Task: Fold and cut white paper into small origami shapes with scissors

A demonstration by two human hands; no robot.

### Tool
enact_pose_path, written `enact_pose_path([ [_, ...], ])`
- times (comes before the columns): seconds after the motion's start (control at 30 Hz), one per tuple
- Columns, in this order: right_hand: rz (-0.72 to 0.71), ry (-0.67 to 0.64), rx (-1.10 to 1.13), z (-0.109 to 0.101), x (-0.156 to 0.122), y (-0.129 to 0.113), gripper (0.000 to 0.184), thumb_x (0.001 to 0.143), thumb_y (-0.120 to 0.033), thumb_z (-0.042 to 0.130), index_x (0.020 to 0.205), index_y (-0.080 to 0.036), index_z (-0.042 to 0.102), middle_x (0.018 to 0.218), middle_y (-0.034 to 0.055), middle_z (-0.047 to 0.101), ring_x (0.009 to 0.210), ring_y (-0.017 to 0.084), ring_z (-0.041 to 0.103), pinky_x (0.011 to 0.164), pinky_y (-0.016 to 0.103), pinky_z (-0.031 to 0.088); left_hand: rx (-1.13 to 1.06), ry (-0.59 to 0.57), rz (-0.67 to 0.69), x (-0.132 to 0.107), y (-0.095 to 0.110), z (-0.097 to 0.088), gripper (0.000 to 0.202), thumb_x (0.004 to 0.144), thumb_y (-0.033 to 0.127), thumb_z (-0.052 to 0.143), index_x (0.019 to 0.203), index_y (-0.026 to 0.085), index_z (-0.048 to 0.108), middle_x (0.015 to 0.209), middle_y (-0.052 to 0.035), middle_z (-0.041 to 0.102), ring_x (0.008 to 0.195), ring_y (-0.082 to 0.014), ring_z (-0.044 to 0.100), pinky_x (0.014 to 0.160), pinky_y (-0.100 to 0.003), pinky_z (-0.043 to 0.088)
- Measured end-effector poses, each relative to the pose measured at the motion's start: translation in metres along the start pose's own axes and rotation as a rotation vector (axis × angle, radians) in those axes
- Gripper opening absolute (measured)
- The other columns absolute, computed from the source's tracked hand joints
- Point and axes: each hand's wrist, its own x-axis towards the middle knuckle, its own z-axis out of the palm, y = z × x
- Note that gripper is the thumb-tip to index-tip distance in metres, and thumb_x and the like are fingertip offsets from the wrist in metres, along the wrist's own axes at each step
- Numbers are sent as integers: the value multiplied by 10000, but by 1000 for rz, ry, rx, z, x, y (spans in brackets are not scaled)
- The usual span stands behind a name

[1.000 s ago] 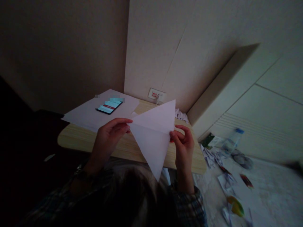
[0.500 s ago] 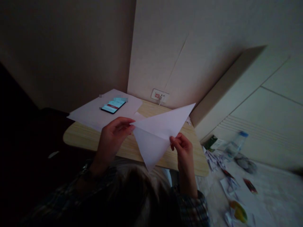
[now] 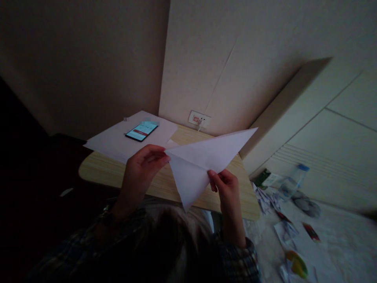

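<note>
I hold a white sheet of paper [image 3: 200, 161] folded into pointed triangular flaps above the near edge of a small wooden table [image 3: 103, 171]. My left hand [image 3: 141, 171] pinches the paper's left corner with closed fingers. My right hand [image 3: 225, 184] pinches its lower right edge. One flap points up to the right, the other points down toward me.
A phone [image 3: 141, 131] with a lit screen lies on a flat white sheet [image 3: 118, 141] at the table's back left. A wall socket [image 3: 199, 118] sits behind. To the right, a bed surface holds paper scraps [image 3: 266, 198], a plastic bottle [image 3: 290, 181] and small wrappers.
The upper flap has swung out and lowered toward the right, stretching longer. My right hand slid down along the paper's edge. The left hand stayed in place.
</note>
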Motion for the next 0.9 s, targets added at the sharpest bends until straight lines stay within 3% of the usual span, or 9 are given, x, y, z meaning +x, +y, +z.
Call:
enact_pose_path([
  [0.23, 13, -74, 115, 10, 6, 5, 166, 737, -345, 683, 731, -180, 668, 630, 20, 681, 563, 151, 599, 480, 253, 445, 61, 57, 210, 11, 28, 6, 59, 753, 247, 689, 783, 240, 639, 800, 40, 664, 816, -144, 641, 792, -285, 529],
  [0.3, 6, 30, 133, -1, 8, 10, 160, 714, -325, 705, 786, -184, 679, 719, 29, 704, 667, 172, 639, 519, 255, 463, 196, 125, 291, 14, 37, 1, 56, 787, 275, 658, 823, 235, 643, 852, 41, 661, 864, -148, 633, 846, -311, 515],
  [0.37, -43, 162, 145, -17, 9, 11, 206, 758, -329, 663, 912, -194, 690, 952, 61, 717, 839, 185, 652, 628, 276, 490, 376, 168, 383, 14, 43, -5, 92, 831, 303, 595, 863, 241, 655, 899, 38, 655, 917, -163, 621, 890, -351, 491],
  [0.47, -147, 377, 105, -33, 5, 1, 199, 850, -361, 561, 892, -209, 683, 994, 55, 697, 871, 164, 624, 687, 275, 469, 582, 137, 549, 13, 47, -8, 152, 868, 302, 535, 864, 273, 684, 910, 30, 654, 952, -178, 612, 923, -368, 460],
  [0.57, -286, 289, -39, -25, -4, -22, 187, 879, -343, 530, 926, -234, 676, 1017, 46, 686, 908, 173, 606, 759, 301, 468, 660, 7, 736, 10, 47, -2, 187, 870, 241, 532, 827, 301, 704, 866, 16, 662, 926, -183, 611, 963, -385, 436],
  [0.7, -365, 48, -220, 10, -14, -49, 212, 800, -252, 653, 1012, -262, 653, 1011, 18, 676, 752, 144, 581, 663, 281, 472, 658, -195, 866, 8, 46, 11, 206, 846, 190, 563, 777, 317, 710, 805, 24, 678, 882, -189, 627, 1057, -449, 342],
  [0.8, -405, 42, -321, 28, -17, -56, 80, 822, -256, 644, 896, -251, 673, 814, -4, 686, 641, 130, 572, 591, 270, 461, 708, -265, 882, 5, 46, 16, 189, 863, 222, 557, 803, 325, 703, 808, 36, 695, 912, -197, 641, 1095, -478, 282],
  [0.9, -383, 111, -272, 31, -17, -56, 91, 849, -255, 615, 780, -227, 668, 663, -21, 651, 565, 118, 566, 559, 259, 457, 773, -221, 927, -1, 48, 16, 223, 855, 185, 566, 953, 347, 683, 992, 39, 705, 1099, -229, 590, 1132, -513, 189],
])
